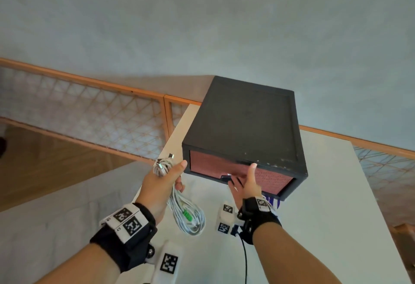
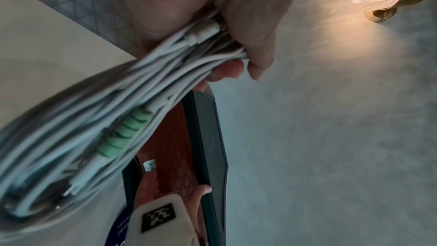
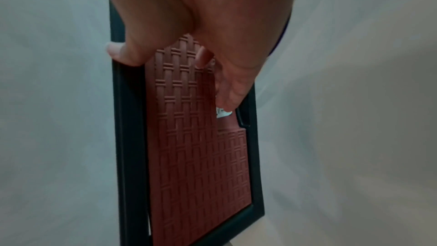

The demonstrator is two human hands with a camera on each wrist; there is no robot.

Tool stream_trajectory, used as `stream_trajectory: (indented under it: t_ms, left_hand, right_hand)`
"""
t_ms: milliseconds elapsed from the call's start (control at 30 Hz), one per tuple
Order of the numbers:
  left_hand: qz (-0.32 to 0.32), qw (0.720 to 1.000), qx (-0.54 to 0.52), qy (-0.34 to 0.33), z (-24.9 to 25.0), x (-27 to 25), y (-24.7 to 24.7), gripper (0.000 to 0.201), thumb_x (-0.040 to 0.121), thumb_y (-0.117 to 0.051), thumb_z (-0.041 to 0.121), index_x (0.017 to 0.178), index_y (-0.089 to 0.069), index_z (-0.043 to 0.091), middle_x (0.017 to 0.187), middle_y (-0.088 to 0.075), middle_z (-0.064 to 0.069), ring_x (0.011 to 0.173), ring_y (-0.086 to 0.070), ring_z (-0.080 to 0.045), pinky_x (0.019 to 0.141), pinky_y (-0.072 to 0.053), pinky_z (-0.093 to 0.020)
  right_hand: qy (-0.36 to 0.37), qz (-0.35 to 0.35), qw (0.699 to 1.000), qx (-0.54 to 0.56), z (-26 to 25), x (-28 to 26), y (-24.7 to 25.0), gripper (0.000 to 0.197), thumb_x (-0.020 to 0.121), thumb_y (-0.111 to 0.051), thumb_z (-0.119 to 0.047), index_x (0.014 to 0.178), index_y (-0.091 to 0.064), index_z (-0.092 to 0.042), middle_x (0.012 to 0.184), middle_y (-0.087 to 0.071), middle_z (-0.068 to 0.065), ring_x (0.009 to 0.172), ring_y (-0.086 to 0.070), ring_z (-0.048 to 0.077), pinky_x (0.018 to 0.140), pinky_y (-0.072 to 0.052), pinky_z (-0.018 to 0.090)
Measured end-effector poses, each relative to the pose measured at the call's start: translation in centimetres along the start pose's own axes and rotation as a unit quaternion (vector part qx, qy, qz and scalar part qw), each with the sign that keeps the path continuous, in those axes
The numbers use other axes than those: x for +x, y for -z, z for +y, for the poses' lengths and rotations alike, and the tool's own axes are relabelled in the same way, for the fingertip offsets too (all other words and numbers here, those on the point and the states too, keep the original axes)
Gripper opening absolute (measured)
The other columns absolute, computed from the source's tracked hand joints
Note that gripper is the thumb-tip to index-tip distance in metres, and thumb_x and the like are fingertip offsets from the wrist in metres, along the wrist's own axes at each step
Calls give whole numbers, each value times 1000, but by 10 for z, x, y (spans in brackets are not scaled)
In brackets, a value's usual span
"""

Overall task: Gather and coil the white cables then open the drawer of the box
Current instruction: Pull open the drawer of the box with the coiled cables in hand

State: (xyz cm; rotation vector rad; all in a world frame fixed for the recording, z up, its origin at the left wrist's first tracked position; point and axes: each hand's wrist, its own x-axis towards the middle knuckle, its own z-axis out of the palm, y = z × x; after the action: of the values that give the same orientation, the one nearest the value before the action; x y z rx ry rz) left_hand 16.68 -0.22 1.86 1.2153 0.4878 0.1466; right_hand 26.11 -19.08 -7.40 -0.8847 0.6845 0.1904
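The left hand (image 1: 160,185) grasps the coiled white cables (image 1: 187,213), whose loops hang below it over the counter (image 1: 325,205). Just right, the right hand (image 1: 246,185) hooks fingers into the drawer (image 1: 276,179) notch (thumb on the box (image 1: 244,126) frame).

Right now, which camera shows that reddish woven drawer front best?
The right wrist view: the drawer front fills the frame, its weave sharp, the right hand at its notch. The head view shows it small and shaded; the left wrist view catches a strip behind the white cables.
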Motion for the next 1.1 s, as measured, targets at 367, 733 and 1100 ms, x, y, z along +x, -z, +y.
stream_trajectory:
  t_ms: [367, 733, 1100]
  left_hand:
    - [-50, 998, 33, 7, 3, 13, 19, 37, 85, -67, 22, 51, -53, 21, 46, -43, 1, 44, -45, -15, 67, -48, -36]
    - [-83, 995, 42, 40, 1, 4, 23, 27, 83, -69, 24, 64, -50, 19, 53, -45, 1, 46, -45, -12, 73, -51, -38]
    - [-87, 995, 27, 41, 4, 1, 26, 30, 83, -69, 25, 63, -48, 18, 53, -44, 1, 46, -44, -12, 70, -53, -34]
  right_hand:
    - [7, 25, 1000, -2, 43, -43, 25, 63, 83, -63, -45, 127, -45, -3, 120, -54, 11, 92, -61, 18, 75, -56, 27]
    - [7, 47, 997, 60, 65, -90, 46, 58, 83, -68, -33, 127, -42, -6, 102, -55, 15, 93, -62, 22, 77, -52, 29]
    - [-72, -31, 986, -150, 46, -125, 59, 53, 79, -65, -49, 108, -50, -7, 101, -56, 11, 93, -62, 26, 79, -54, 35]
